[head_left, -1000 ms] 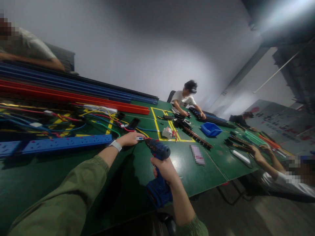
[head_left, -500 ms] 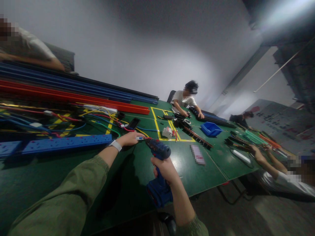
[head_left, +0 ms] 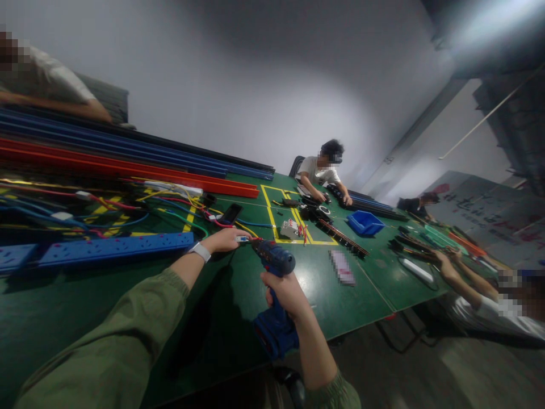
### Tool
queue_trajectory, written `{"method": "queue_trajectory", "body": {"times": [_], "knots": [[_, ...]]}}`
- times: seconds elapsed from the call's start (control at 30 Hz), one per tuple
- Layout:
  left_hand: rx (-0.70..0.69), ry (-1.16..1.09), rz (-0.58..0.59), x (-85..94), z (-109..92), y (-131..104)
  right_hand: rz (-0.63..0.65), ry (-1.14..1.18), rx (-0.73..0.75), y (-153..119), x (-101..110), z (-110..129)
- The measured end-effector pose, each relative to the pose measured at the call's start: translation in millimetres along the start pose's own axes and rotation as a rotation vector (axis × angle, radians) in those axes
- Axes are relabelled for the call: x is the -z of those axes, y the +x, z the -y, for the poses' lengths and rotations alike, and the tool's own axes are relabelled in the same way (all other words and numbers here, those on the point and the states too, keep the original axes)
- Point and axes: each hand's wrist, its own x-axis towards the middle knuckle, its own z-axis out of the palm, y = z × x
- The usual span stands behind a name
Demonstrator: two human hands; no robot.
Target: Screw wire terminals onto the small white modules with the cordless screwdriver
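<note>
My right hand [head_left: 287, 292] is wrapped round the handle of a blue cordless drill [head_left: 275, 258], its nose pointing left. In my left hand [head_left: 221, 241] a small white-and-blue block [head_left: 242, 239] is pinched, its exact kind too small to make out. The drill's tip meets or nearly meets the block's right end; contact cannot be made out. Just beyond my left hand lie a black phone-like device [head_left: 230, 214] and loose coloured wires [head_left: 179, 207]. White terminal-like modules with red wires [head_left: 290, 229] stand past the drill.
A blue power-strip-like bar [head_left: 119, 250] lies at left, before red rails [head_left: 170, 177] and blue rails [head_left: 128, 153]. Right of the drill are a pixelated card [head_left: 342, 268], a black strip [head_left: 343, 238] and a blue bin [head_left: 365, 222]. Several other people work around the green table [head_left: 361, 301].
</note>
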Motion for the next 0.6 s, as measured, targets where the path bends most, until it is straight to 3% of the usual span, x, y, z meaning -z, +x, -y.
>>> {"method": "queue_trajectory", "body": {"times": [0.33, 0.6], "knots": [[-0.017, 0.020, -0.008, -2.7, 6.6, 2.8, 0.002, -0.001, -0.049, -0.3, 0.8, -0.1], [-0.027, 0.053, 0.002, -6.8, 21.6, 8.3, -0.001, -0.018, 0.005, 3.7, 0.8, -6.2]]}}
